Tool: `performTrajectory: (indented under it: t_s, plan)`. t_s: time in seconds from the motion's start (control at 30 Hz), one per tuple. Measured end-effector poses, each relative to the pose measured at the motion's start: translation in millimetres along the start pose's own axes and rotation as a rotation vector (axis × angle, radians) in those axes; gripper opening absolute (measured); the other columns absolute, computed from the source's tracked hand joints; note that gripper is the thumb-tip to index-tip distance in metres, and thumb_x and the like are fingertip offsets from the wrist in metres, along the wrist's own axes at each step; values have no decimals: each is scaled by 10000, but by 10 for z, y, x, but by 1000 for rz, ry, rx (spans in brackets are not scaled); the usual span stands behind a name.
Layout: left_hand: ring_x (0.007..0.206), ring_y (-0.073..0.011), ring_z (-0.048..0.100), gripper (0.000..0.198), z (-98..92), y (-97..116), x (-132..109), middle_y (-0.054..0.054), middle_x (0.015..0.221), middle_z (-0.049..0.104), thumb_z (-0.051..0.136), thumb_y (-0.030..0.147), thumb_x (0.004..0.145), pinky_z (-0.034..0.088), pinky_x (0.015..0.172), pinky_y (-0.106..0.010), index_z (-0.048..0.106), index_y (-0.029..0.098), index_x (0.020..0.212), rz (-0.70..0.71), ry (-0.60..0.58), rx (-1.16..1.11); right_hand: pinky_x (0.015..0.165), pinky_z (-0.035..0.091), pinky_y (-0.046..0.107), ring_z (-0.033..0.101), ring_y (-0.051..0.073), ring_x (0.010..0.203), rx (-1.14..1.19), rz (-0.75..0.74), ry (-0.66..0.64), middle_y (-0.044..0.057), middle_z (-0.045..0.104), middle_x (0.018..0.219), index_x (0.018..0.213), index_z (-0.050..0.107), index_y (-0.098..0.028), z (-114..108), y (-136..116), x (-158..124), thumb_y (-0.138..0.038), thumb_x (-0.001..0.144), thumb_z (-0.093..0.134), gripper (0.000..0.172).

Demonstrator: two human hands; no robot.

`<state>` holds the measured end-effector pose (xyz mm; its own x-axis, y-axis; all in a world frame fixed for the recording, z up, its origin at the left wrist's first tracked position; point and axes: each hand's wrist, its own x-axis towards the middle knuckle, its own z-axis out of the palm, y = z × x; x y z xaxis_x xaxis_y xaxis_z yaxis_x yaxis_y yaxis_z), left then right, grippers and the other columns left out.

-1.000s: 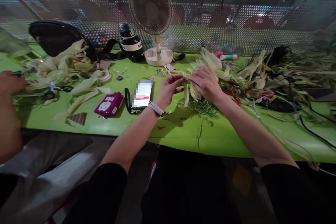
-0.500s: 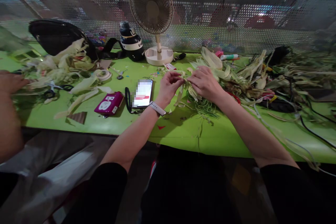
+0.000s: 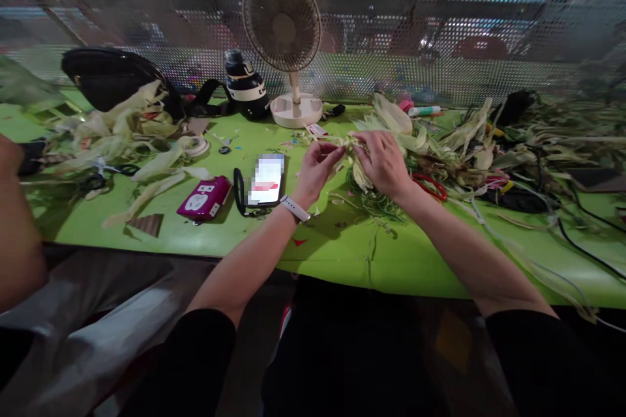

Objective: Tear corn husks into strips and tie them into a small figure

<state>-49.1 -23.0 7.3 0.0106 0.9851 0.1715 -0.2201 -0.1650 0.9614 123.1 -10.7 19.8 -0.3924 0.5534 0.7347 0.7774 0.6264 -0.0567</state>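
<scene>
My left hand, with a white band on its wrist, pinches the end of a pale corn husk strip. Beside it, my right hand is closed over a small bundle of corn husk, whose pale green lower part hangs below the fingers. The fingertips of both hands are close together, and the right hand covers part of the bundle. Thin green stems lie on the table under my right hand. Left of my left hand lies a lit phone with a black strap.
A fan and a black bottle stand at the back by a perforated metal screen. Husk heaps and cables lie right. Scissors, a purple box and a black bag lie left, near another person's arm.
My right hand has turned slightly, and more of the husk bundle shows beneath it. The strip that hung below my left hand has shifted up. The other person's hand at left has drawn back.
</scene>
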Motion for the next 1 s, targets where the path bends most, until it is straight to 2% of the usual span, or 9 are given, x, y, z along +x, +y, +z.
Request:
performTrajectory:
  t_s: [0.13, 0.3, 0.37, 0.47, 0.53, 0.6, 0.73, 0.8, 1.0]
  plan:
    - [706, -111, 654, 118, 22, 25, -11, -15, 886, 692, 731, 275, 813, 531, 552, -222, 650, 214, 875, -101, -83, -6, 929, 456, 448, 632, 290, 1023, -8, 31, -62, 131, 723, 1056, 1179, 639, -202, -6, -46, -7, -323, 1033, 436, 278]
    - [546, -82, 549, 105, 43, 16, 14, -12, 779, 669, 673, 320, 832, 343, 405, -189, 657, 224, 872, -222, -83, -89, 898, 426, 405, 630, 260, 968, -30, -43, -91, 101, 734, 969, 1103, 666, -203, -35, -96, -8, -297, 1023, 444, 254]
    - [521, -75, 503, 215, 41, 10, 20, -10, 700, 617, 657, 415, 856, 320, 403, -180, 620, 215, 786, -267, -98, -122, 883, 424, 399, 627, 251, 947, -14, -66, -90, 90, 738, 946, 1075, 679, -210, -54, -113, -4, -286, 1008, 461, 240]
    - [512, -67, 444, 337, 36, 9, 10, 19, 617, 520, 732, 513, 798, 286, 407, -171, 590, 214, 732, -224, -102, -92, 873, 428, 408, 621, 250, 921, 75, -38, -76, 88, 737, 933, 980, 700, -211, -102, -120, 27, -340, 974, 522, 220]
    - [510, -65, 427, 354, 35, 10, -3, 36, 604, 491, 790, 523, 739, 271, 413, -177, 609, 219, 759, -207, -109, -81, 859, 441, 406, 618, 245, 905, 195, 75, -16, 86, 725, 916, 899, 695, -205, -142, -95, 65, -411, 956, 549, 259]
    - [506, -66, 431, 362, 36, 10, -19, 42, 605, 496, 811, 526, 714, 267, 421, -192, 628, 221, 784, -227, -149, -105, 813, 455, 385, 608, 224, 851, 368, 280, 27, 67, 700, 852, 818, 676, -203, -174, -46, 110, -490, 944, 564, 333]
    - [494, -68, 430, 357, 47, 14, -57, 48, 596, 503, 829, 512, 705, 261, 437, -220, 638, 222, 787, -249, -238, -150, 717, 445, 341, 545, 164, 693, 844, 700, -232, 13, 611, 658, 607, 607, -202, -186, 45, 180, -648, 804, 697, 496]
    - [493, -68, 420, 355, 61, 29, -74, 49, 587, 491, 845, 489, 686, 252, 438, -223, 634, 218, 776, -263, -242, -162, 726, 441, 332, 531, 146, 680, 1013, 769, -329, -4, 601, 636, 579, 623, -194, -180, 51, 197, -629, 685, 808, 484]
    - [443, -54, 332, 332, 91, 114, -81, 59, 517, 397, 811, 402, 669, 192, 399, -217, 543, 206, 653, -344, -241, -197, 797, 449, 335, 566, 138, 720, 1146, 810, -286, -19, 669, 681, 658, 731, -195, -194, -16, 217, -540, 522, 925, 418]
